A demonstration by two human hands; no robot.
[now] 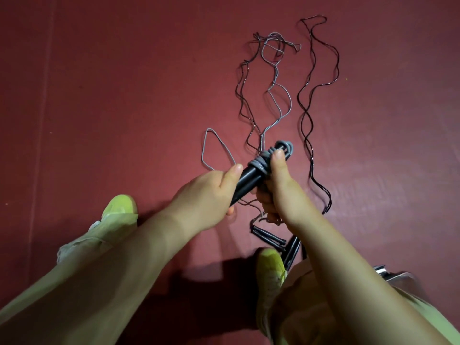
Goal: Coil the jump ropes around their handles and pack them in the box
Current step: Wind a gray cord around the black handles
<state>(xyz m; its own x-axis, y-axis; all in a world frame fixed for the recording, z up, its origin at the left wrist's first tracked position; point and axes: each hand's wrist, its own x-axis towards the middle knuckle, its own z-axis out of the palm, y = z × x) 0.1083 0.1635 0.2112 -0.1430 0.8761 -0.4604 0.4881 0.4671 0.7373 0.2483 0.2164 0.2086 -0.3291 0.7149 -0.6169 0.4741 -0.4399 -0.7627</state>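
Observation:
A pair of black jump rope handles (249, 179) is held above the floor, with grey rope (263, 160) coiled several turns around their upper end. My left hand (211, 190) grips the lower part of the handles. My right hand (276, 185) holds the coiled part, thumb pressed on the wraps. The loose grey rope (273, 95) trails away over the floor, with a loop (214, 150) to the left. Two dark ropes (308, 100) lie wavy on the floor alongside. More black handles (271, 239) lie by my right foot.
The floor is a dark red mat (124, 95). My two yellow-green shoes (119, 207) and light trouser legs are at the bottom. A shiny metal object (395, 276) peeks out at the lower right. No box is in view.

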